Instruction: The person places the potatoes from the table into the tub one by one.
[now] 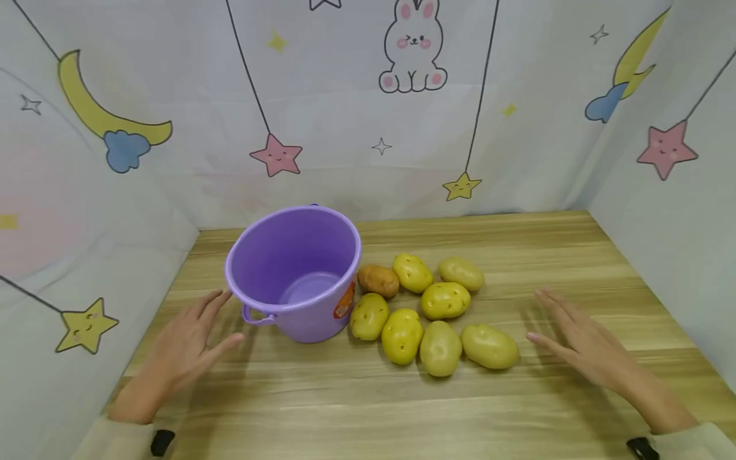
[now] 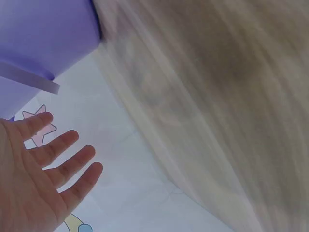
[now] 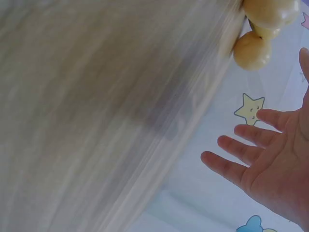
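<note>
A purple bucket (image 1: 322,319) stands upright on the table, its inside bare and a small handle lug facing the left hand. My left hand (image 1: 186,342) is just left of the bucket, fingers extended and holding nothing; the left wrist view shows its spread fingers below the purple wall (image 2: 48,29). Right of the bucket lies a group of several yellow potatoes (image 1: 445,300) and one browner potato (image 1: 378,281) against the bucket's side. My right hand (image 1: 592,348) hovers right of the group, its fingers straight and apart from the nearest potato (image 1: 490,346). In the right wrist view its palm (image 3: 285,164) holds nothing.
The wood-grain table (image 1: 368,415) meets a white cloth backdrop (image 1: 345,115) at the back, with cloth walls at left and right. The cloth carries printed stars, moons and a rabbit (image 1: 413,48).
</note>
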Demonstrator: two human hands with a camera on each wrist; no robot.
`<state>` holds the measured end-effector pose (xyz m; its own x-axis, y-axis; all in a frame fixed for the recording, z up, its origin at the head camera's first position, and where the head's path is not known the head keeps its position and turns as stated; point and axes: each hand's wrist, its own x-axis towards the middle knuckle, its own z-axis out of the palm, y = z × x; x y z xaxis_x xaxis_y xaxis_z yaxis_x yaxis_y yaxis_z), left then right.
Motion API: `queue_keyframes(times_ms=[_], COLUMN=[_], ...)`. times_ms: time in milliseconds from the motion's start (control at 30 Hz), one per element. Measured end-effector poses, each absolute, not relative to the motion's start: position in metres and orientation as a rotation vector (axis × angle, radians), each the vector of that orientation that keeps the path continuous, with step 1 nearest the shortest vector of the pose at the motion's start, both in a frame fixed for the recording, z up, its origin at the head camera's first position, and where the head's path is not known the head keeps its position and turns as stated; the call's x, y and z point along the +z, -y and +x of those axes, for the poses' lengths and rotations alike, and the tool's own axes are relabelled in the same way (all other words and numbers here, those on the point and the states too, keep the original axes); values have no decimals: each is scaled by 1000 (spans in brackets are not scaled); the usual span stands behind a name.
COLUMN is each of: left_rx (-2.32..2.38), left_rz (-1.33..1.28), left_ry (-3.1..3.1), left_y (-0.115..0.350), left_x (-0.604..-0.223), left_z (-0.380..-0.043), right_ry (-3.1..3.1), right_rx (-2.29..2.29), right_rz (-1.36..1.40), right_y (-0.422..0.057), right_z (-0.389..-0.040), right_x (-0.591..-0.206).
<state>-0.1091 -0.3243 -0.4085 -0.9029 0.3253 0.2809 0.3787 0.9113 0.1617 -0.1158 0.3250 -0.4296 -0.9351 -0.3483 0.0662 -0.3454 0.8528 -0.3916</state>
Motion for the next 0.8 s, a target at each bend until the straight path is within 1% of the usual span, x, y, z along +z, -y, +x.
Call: queue_keyframes(times_ms=[300,600,800], left_rx=[-677,-920,-991], left_rz=[-419,-430,-269], left_ry=[2896,2778,2652], left_y=[322,320,315], left_x=[-392,-377,-369], left_z=[-109,-119,-130], right_ry=[-3059,-2995,-2959], right_rx=[-624,-742,-748], right_rz=[-626,-670,-720], right_y=[-312,-301,-291], right_z=[-116,-115,-116], right_x=[-425,-422,-421])
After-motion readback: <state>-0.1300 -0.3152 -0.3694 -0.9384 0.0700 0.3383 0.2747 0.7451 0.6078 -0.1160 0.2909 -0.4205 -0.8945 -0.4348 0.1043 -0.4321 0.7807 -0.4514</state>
